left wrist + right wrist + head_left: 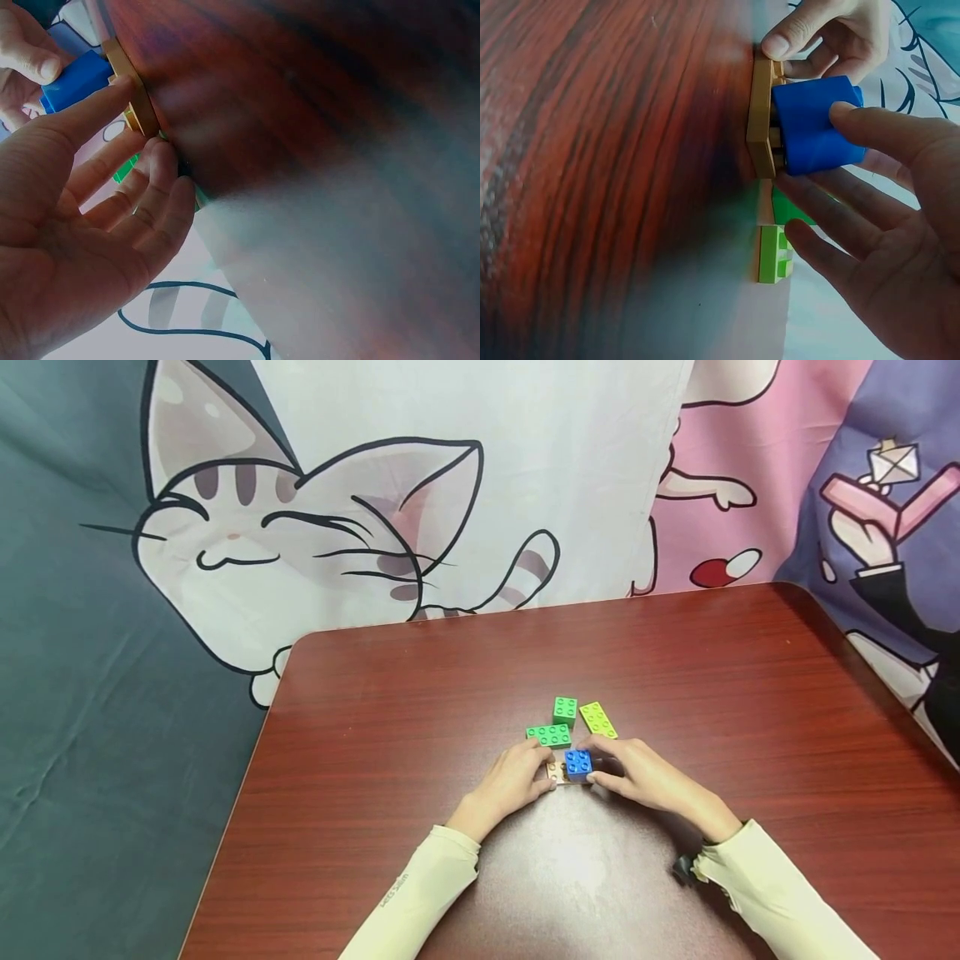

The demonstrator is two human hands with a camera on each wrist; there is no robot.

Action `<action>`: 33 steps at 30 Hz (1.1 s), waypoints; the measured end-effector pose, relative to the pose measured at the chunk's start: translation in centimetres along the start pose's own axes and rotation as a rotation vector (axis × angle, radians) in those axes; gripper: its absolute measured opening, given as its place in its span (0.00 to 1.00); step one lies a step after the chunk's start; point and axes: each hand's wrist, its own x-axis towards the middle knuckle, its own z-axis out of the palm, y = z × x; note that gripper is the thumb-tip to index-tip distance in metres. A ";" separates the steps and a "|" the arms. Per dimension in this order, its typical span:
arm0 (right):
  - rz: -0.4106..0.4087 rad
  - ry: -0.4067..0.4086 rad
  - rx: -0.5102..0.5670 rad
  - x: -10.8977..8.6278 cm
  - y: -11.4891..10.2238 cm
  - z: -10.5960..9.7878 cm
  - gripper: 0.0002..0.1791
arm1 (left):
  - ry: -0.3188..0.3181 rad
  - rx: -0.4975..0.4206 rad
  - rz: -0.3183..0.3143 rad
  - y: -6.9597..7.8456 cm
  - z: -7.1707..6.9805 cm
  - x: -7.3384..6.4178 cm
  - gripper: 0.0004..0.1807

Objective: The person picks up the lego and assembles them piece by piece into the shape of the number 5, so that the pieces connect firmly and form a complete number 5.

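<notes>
A tan building brick (556, 772), low and flat with studs, lies on the table in front of the person. Its left end is pinched between thumb and fingers of the left hand (512, 779). The right hand (637, 772) pinches a square blue building brick (578, 763) over the right part of the tan one. In the right wrist view the blue brick (817, 126) sits slightly tilted, and tan studs show in a gap beneath it. Behind the hands are a long green brick (549, 736), a square green brick (566, 710) and a flat lime brick (597, 720).
The reddish-brown wooden table (420, 710) has rounded far corners and reflects light near the person. A cloth printed with a cartoon cat (225, 560) hangs behind it. Something small and black (683, 870) shows by the right sleeve's cuff.
</notes>
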 end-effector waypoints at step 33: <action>-0.030 -0.020 0.006 0.0 0.3 -0.4 0.18 | -0.046 -0.040 -0.036 0.2 -0.2 0.0 0.14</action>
